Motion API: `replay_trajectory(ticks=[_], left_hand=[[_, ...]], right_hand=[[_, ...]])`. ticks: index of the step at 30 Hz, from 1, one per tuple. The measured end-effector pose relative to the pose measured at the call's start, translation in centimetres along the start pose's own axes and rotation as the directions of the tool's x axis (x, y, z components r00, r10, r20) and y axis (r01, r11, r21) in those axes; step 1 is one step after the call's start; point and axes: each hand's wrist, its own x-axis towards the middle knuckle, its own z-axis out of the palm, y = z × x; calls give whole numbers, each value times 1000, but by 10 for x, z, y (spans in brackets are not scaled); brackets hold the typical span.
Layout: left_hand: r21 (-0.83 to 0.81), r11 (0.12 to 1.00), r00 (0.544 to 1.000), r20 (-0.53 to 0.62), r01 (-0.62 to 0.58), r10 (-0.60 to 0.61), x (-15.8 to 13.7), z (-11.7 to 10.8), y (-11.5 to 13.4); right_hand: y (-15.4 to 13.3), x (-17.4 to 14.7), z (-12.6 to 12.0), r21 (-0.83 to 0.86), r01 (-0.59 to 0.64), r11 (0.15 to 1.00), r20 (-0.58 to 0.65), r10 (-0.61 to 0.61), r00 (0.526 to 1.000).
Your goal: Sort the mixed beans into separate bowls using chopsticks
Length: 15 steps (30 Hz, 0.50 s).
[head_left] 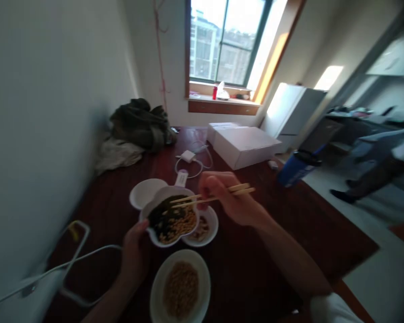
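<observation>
My left hand (pixel 134 249) grips the near left edge of a white lobed bowl (pixel 161 197), thumb on the rim. Dark green leafy food (pixel 163 214) and golden bean-like pieces (pixel 180 224) fill it. A pair of chopsticks (pixel 244 191) is in my right hand (pixel 222 195), tips over the green food. Whether the tips hold anything is too blurred to tell. Partly under the lobed bowl is a small white bowl (pixel 214 223) with pale brown pieces. An oval white bowl (pixel 157 291) of brown grains stands nearest me. Behind, at left, sits another white bowl (pixel 148 190).
A white charger (pixel 188 156) with its cable lies behind the bowls. White boxes (pixel 245 143), a dark green cloth heap (pixel 143 123) and a blue bin (pixel 298 168) are farther off. A white cable (pixel 87 255) runs at left. A person's legs (pixel 373 179) show far right.
</observation>
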Motion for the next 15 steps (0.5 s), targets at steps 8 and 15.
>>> replay_trajectory(ticks=[8, 15], left_hand=[[-41, 999, 1000, 24, 17, -16, -16, 17, 3], [-63, 998, 999, 48, 0, 3, -18, 12, 0]], right_hand=[[13, -8, -4, -64, 70, 996, 187, -57, 981], [29, -5, 20, -111, 167, 980, 226, -138, 964]])
